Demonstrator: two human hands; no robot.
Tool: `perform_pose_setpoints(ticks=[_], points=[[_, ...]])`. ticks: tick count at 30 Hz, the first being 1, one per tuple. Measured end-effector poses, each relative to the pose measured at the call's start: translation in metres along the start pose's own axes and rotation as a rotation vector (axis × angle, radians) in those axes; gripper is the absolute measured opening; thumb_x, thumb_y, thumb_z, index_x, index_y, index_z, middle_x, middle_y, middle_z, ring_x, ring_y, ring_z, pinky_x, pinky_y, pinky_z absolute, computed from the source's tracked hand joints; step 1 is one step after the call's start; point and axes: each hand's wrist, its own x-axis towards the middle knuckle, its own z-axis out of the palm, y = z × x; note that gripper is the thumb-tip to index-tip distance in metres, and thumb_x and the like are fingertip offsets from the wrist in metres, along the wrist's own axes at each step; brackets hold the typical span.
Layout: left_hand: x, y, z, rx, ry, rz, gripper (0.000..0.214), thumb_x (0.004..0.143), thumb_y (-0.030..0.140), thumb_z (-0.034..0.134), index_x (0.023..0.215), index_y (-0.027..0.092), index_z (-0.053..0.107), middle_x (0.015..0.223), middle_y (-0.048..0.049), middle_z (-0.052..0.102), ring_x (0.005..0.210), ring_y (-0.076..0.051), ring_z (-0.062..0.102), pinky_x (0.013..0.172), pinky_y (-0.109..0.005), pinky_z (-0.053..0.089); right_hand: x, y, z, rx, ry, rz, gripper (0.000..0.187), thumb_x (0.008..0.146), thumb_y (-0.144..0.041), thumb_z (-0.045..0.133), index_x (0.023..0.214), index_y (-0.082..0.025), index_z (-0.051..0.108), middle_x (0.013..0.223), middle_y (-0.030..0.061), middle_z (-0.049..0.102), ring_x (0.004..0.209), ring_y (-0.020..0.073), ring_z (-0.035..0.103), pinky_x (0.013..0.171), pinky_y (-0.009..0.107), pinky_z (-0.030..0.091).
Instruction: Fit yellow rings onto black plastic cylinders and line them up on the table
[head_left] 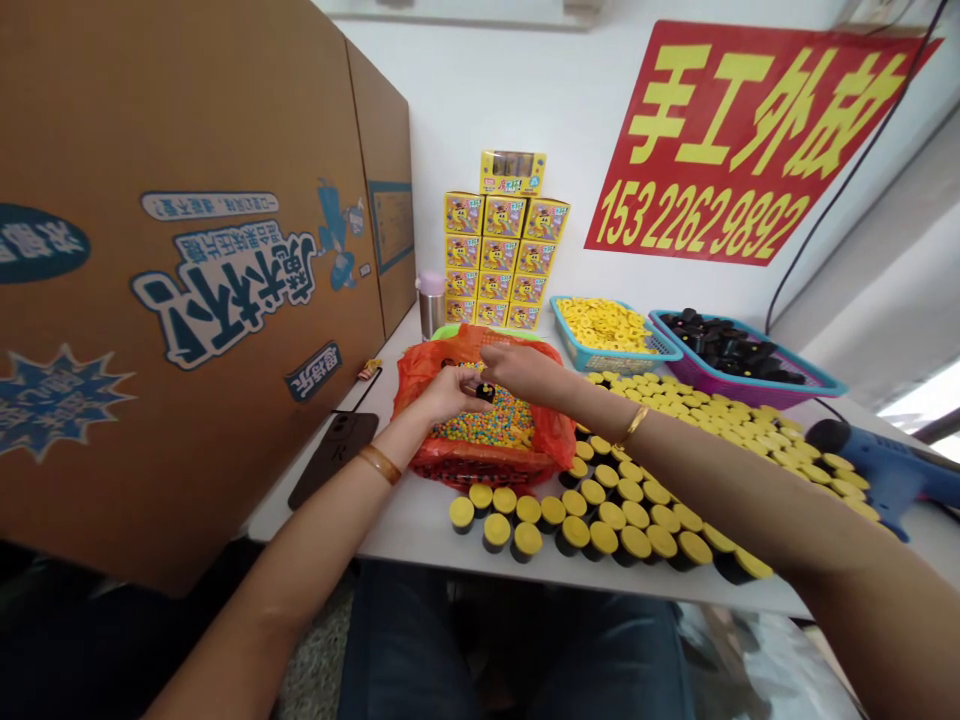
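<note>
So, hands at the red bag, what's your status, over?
Left hand holding small black cup above multicoloured beads. Right hand close by, grip unclear. Yellow-topped black cups beside red bag; nothing visibly blocking either hand.

Head-worn view; forward, downward; tabletop (420, 528) near

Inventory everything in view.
Red bag: one, red, table centre
Beads: many, multicoloured, in bag
Cup: one, black, over beads
Capped cups: many, black/yellow, front and right
Baskets: at least two, blue/purple, back right
Yellow pieces: many, yellow, left basket
Black pieces: many, black, right basket
Cartons: thirteen visible, yellow, by wall
Flask: one, silver/lilac, beside cartons
Phone: one, dark, table left
Box: one, brown, far left
Sign: one, red/yellow, wall
Tool: one, blue, far right
Bracelets: two, brown/gold, worn
Legs: two, dark, below
Left hand, right hand: two, bare, over bag
</note>
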Motion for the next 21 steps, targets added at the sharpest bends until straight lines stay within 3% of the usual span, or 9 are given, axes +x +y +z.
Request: perform_pose_setpoints(ticks=[3,5,10,15,17,21], points=[[-0.001,0.002,0.001,-0.025,0.013,-0.048,0.032,0.051,0.002,0.082,0.076,0.019,0.073,0.067,0.0017,0.066,0.059,-0.01,0.057,0.056,-0.022,0.046,0.0,0.009,0.003,0.025,0.031,0.046,0.025,0.097,-0.014,0.048,0.101,-0.014,0.073,0.108,0.0137,0.062,0.092,0.0198,0.056,0.073,0.029,0.04],[-0.001,0.002,0.001,-0.04,0.039,-0.087,0.035,0.052,0.0,0.082,0.081,0.018,0.074,0.068,0.0003,0.068,0.061,-0.011,0.06,0.059,-0.023,0.05,-0.001,0.019,0.013,0.072,0.037,0.135,0.024,0.094,-0.013,0.051,0.105,-0.015,0.072,0.109,0.0129,0.065,0.093,0.0197,0.059,0.075,0.029,0.041],[0.001,-0.002,0.0,-0.068,0.121,-0.126,0.035,0.053,0.003,0.085,0.084,0.013,0.072,0.066,-0.0001,0.066,0.057,-0.01,0.06,0.054,-0.022,0.05,-0.012,0.027,0.046,0.129,-0.16,0.317,0.028,0.08,-0.012,0.067,0.108,-0.015,0.073,0.111,0.0134,0.07,0.099,0.0239,0.064,0.076,0.028,0.044],[0.003,-0.003,-0.001,0.02,0.183,-0.092,0.035,0.055,0.006,0.086,0.087,0.011,0.072,0.067,-0.0011,0.064,0.053,-0.009,0.057,0.047,-0.019,0.046,-0.025,0.008,0.055,0.354,-0.307,0.278,0.011,0.076,-0.027,0.075,0.08,-0.017,0.076,0.083,0.0078,0.073,0.075,0.0193,0.065,0.063,0.025,0.042],[0.002,-0.001,-0.001,0.036,0.179,-0.089,0.036,0.057,0.008,0.086,0.09,0.011,0.073,0.066,-0.001,0.063,0.051,-0.009,0.056,0.046,-0.02,0.046,-0.025,0.004,0.055,0.385,-0.367,0.263,0.01,0.071,-0.025,0.079,0.072,-0.017,0.075,0.075,0.0056,0.072,0.068,0.0177,0.063,0.059,0.025,0.04],[0.0,0.003,0.001,0.018,0.162,-0.094,0.036,0.056,0.009,0.087,0.089,0.012,0.072,0.065,0.0,0.062,0.053,-0.009,0.057,0.047,-0.02,0.047,-0.026,0.01,0.059,0.495,-0.29,0.259,0.007,0.066,-0.016,0.077,0.066,-0.016,0.07,0.067,0.0016,0.068,0.064,0.0141,0.058,0.058,0.023,0.039]])
